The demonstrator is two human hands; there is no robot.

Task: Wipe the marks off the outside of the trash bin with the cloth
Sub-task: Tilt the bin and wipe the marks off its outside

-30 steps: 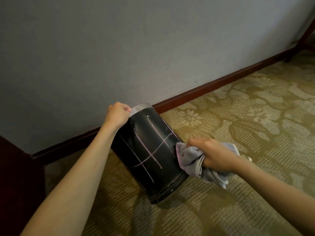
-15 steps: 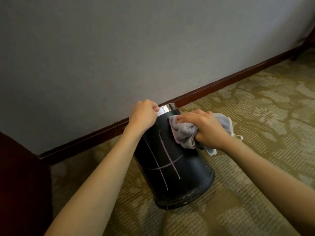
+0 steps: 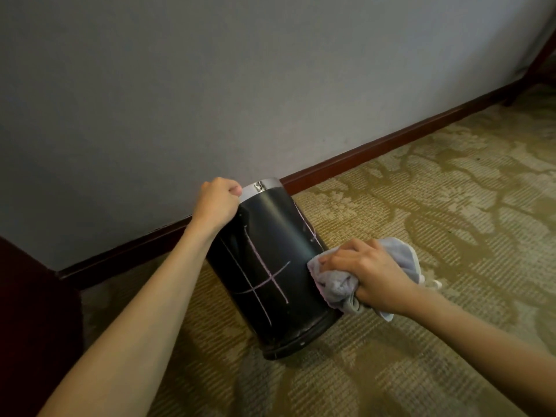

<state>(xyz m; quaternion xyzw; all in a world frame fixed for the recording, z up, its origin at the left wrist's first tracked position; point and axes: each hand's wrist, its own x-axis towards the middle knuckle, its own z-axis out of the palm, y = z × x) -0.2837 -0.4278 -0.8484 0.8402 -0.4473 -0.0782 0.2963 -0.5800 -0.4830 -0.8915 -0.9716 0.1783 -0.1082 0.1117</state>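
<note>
The black trash bin (image 3: 270,284) stands tilted on the patterned carpet (image 3: 436,206) near the baseboard (image 3: 376,152). The left hand (image 3: 218,203) has its grip clenched round the bin's silver rim (image 3: 258,188). The right hand (image 3: 371,273) grasps a bunched grey cloth (image 3: 334,284), pressing it to the bin's lower right side beside pink chalk lines (image 3: 264,275)

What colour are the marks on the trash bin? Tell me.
Pale pink-lilac lines, like chalk, crossing on the black trash bin; seen in the head view.
</note>
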